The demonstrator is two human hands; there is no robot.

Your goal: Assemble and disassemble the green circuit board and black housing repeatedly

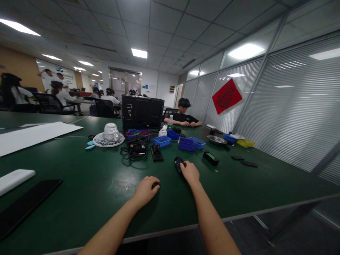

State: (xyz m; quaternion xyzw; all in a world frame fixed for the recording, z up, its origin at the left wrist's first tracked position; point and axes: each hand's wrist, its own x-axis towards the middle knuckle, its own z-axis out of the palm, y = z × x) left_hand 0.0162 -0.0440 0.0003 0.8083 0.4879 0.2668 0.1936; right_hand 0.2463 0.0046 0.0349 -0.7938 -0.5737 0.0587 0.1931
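My right hand point(191, 173) rests over the near end of a small black oblong device point(177, 162) on the green table, its fingers closed along the side. My left hand point(146, 191) lies lower and to the left, thumb and fingers curled towards each other. Something dark shows between them, too small to make out. Beyond the hands stands a black stand-like part with a flat base point(157, 153). Right of the device sits a black box with a green top point(211, 158).
Blue trays point(162, 141), a white fan point(108, 139), tangled cables with a black adapter point(138, 150) and a large black panel point(142, 112) line the back. A metal bowl point(217, 140) is at right. White boards point(39, 134) lie left. A person point(183, 117) sits opposite.
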